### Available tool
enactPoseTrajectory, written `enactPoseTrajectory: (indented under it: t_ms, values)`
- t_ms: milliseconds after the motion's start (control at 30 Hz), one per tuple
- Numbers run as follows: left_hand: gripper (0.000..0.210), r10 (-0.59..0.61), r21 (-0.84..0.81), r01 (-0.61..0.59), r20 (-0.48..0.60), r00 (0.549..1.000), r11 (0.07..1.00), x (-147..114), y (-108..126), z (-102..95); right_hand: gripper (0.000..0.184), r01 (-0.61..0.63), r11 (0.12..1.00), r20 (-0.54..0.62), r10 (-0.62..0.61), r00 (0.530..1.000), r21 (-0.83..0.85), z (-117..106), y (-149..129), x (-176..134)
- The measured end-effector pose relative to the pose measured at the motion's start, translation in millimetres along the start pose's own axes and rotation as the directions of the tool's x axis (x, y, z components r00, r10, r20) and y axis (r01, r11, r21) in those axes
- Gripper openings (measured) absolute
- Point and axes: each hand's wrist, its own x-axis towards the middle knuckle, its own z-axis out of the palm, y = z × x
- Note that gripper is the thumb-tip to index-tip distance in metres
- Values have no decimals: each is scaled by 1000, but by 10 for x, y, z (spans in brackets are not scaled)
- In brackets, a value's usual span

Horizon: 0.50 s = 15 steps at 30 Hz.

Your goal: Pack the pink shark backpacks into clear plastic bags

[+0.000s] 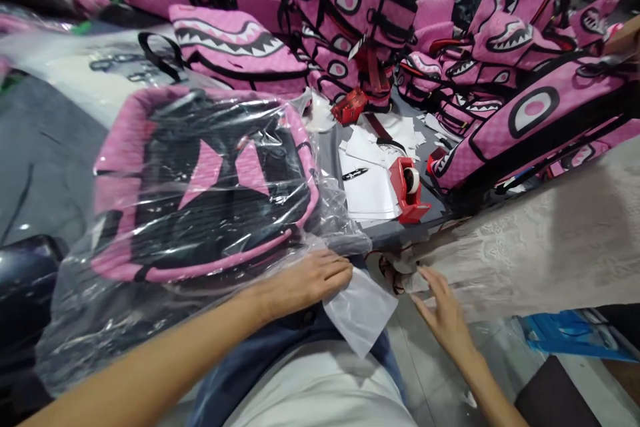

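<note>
The left hand (323, 275) lies palm down with its fingers drawn together and curled over a frosted, translucent plastic flap (364, 313), which hangs out below the knuckles. The right hand (445, 310) is partly open, thumb and forefinger reaching forward with a small gap between their tips; a small translucent scrap (418, 283) shows there (whether it is pinched or only touched, I cannot tell).

Just beyond the left hand and to its left, a black backpack with pink trim and two pink angular patches (225, 213) lies flat inside a large, clear, crinkled plastic bag (165, 320), on the grey desk (47, 147). Ahead of both hands, near the desk's edge, stands a red tape dispenser with a pale roll (407, 197), beside loose white paper sheets (370, 193) carrying a black pen (355, 174). Farther out from the hands is a second red dispenser-like object (350, 107).

Well beyond the left hand rests a pink backpack with a shark-mouth print (240, 47), and similar pink bags (350, 3) are heaped behind it. To the right of the right hand hangs a beige patterned cloth (515, 247); a sandalled foot (393, 275) shows past the fingertips.
</note>
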Motion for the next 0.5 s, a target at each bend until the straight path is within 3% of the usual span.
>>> enactPoseTrajectory:
  t_ms: [67,133,200,267,333,367,400,467,500]
  values:
    - [30,50,28,-50,11,999,998,-56,22,-14,53,199,979,-123,-203,971,-45,220,-294,351]
    - [30,81,52,-83,36,996,995,-140,66,-40,60,386,916,-92,-396,914,-114,530,-611,747]
    - [31,85,75,-85,10,996,994,-245,115,-82,50,527,847,-18,-529,848,-78,812,-864,1115]
    - [37,46,75,-39,-87,995,996,-333,137,-132,27,543,838,-61,-540,840,60,950,-1022,1434]
    - [42,-113,27,120,-187,976,992,-349,97,-179,32,461,864,-224,-417,881,202,899,-1099,1709]
    - [41,-275,-16,277,-199,941,961,-316,48,-197,36,424,872,-317,-341,885,244,815,-1121,1827]
    - [39,-468,-53,466,-172,867,883,-253,-21,-210,38,411,875,-401,-292,868,254,709,-1139,1927]
    - [38,-778,-58,776,-77,624,628,-54,-206,-218,36,459,873,-528,-315,789,164,485,-1171,2052]
    - [37,-852,-32,852,-40,521,523,68,-313,-211,33,497,864,-571,-368,734,81,391,-1184,2071]
